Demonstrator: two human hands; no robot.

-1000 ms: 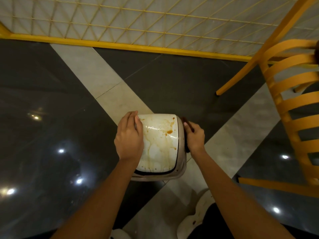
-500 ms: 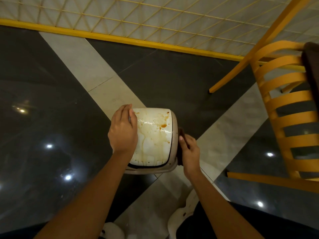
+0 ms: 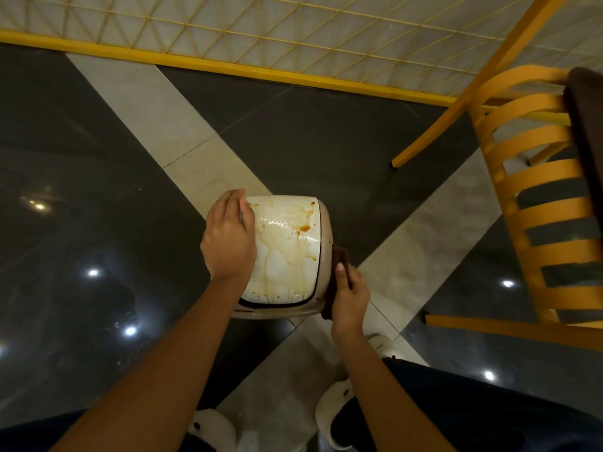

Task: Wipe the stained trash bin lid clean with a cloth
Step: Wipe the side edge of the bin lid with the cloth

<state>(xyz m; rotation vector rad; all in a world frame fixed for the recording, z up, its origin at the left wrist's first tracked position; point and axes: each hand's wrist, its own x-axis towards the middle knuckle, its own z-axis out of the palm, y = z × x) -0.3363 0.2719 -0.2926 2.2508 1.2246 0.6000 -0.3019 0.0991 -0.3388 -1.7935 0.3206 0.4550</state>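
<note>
A small white trash bin stands on the floor in front of me, and its lid [image 3: 287, 252] is streaked with brown and orange stains. My left hand [image 3: 230, 238] grips the lid's left edge, fingers curled over the far corner. Against the bin's right side, my right hand [image 3: 349, 296] holds a dark brown cloth [image 3: 341, 256], thumb pressed on top of it. The cloth lies beside the lid's right rim, not on the stained top.
An orange slatted chair [image 3: 535, 203] stands close on the right, one leg reaching toward the bin. A yellow-framed lattice panel [image 3: 228, 34] runs along the far side. Glossy dark and pale floor tiles [image 3: 98, 190] surround the bin. My white shoes [image 3: 336, 409] are below it.
My right hand with the cloth has slid back along the bin's right side toward me. The left hand has kept its hold on the lid's left edge.
</note>
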